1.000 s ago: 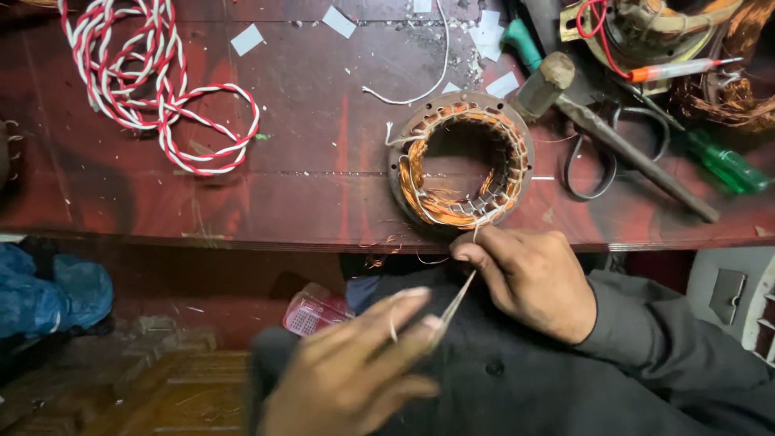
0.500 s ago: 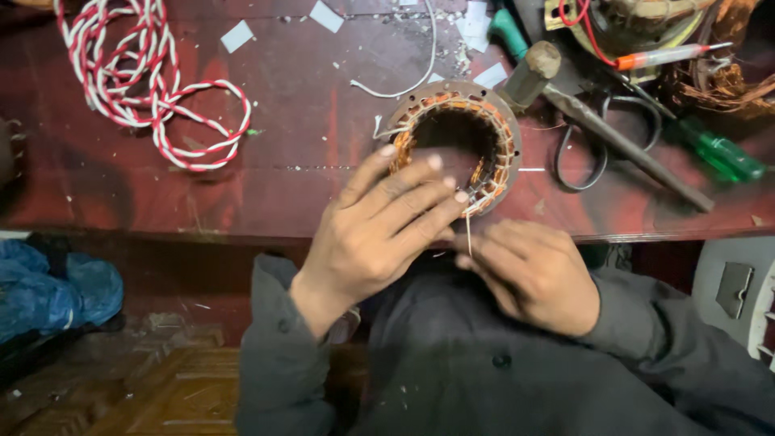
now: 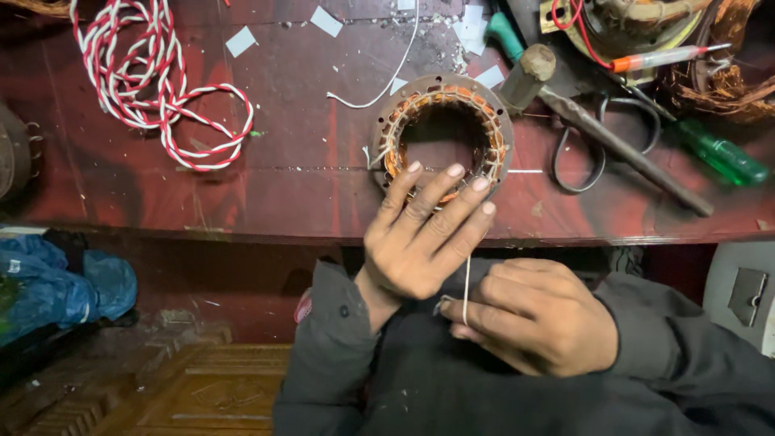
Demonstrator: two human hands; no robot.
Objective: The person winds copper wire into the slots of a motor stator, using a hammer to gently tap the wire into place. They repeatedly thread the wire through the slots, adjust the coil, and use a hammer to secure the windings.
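One red-and-white twisted cord (image 3: 153, 89) coils far left on the bench (image 3: 282, 186). My left hand (image 3: 420, 234) lies open, four fingers spread on the one stator ring (image 3: 444, 133); my right hand (image 3: 537, 315) pinches one white thread (image 3: 467, 287); one green screwdriver (image 3: 722, 153) far right.

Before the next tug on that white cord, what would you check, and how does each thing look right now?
1. Left hand steadying the motor winding ring: ok, fingers rest on its near edge.
2. Right hand gripping the white cord: ok, pinched between fingertips.
3. Cord taut: ok, it runs straight up from the pinch.
4. Cord threaded through the winding: cannot tell, the left hand hides it.
5. Ring fully on the bench: ok, though near the edge.
6. Scissors clear of the hands: ok.
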